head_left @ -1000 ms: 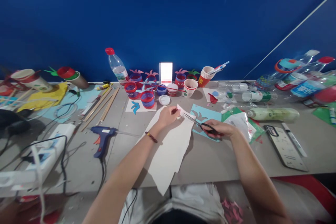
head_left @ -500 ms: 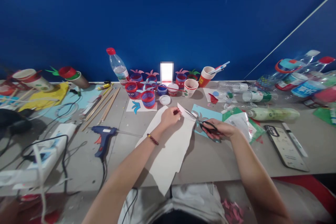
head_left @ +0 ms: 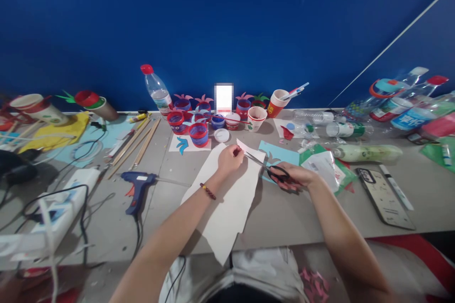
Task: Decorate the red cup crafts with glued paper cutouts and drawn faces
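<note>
My right hand (head_left: 293, 176) grips a pair of black-handled scissors (head_left: 277, 173), fingers in the loops. The blades point left and lie over the upper part of a large sheet of white paper (head_left: 227, 213), with the tips close to my left fingertips. My left hand (head_left: 230, 158), a beaded bracelet on its wrist, is closed in a pinch at the paper's upper edge. A bit of red shows at its fingertips, too small to name. Right of the sheet lies light-blue paper (head_left: 289, 153) with a grey leaf-like shape on it, partly behind the scissors.
Painted cups (head_left: 199, 135) and a paint pot lid (head_left: 222, 135) stand beyond the sheet. To the left lie a blue glue gun (head_left: 140, 184), wooden sticks (head_left: 145, 144) and a power strip (head_left: 69, 208). Plastic bottles (head_left: 348, 129) and a phone (head_left: 384, 199) are at right.
The scissors have moved slightly left, toward my left fingertips, and their blades and handles have closed together. My left hand keeps its pinch, and the view has shifted slightly.
</note>
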The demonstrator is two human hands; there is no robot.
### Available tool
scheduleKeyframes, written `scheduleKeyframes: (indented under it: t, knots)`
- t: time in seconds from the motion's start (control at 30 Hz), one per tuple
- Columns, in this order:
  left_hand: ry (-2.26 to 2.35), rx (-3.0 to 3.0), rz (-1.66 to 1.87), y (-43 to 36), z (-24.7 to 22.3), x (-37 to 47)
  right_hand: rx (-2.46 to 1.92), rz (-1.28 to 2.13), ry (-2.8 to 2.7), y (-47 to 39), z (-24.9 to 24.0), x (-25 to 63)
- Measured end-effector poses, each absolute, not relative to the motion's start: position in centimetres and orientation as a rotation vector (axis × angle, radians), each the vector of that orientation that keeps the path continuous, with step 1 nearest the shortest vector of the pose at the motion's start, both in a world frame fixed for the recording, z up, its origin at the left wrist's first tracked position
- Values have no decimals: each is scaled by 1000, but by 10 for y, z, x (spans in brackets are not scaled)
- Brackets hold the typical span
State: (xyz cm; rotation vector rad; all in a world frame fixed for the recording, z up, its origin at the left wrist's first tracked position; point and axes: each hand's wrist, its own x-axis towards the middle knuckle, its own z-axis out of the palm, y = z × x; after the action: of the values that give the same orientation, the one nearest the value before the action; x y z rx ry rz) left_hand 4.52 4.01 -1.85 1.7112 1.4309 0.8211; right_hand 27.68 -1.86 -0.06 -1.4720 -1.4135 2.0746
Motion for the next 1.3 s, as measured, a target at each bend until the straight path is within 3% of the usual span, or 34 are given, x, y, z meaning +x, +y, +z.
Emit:
scheduleKeyframes:
  t: [0.43,0.93,1.13,1.3]
  knots:
    - [1427,1708,963,38,-22,47,-1426,2135,-1329,-20,-6,266]
    - [1275,1319,1229,32,-10,49,-1265,2150,-1102,-24,0,243]
    - [1327,1393,1143,33,-15,44,-1081,2376,-853,-17,1,241]
    - [1359,1443,1124,37,-26,47,-1363,2159,-965,-15,-8,242]
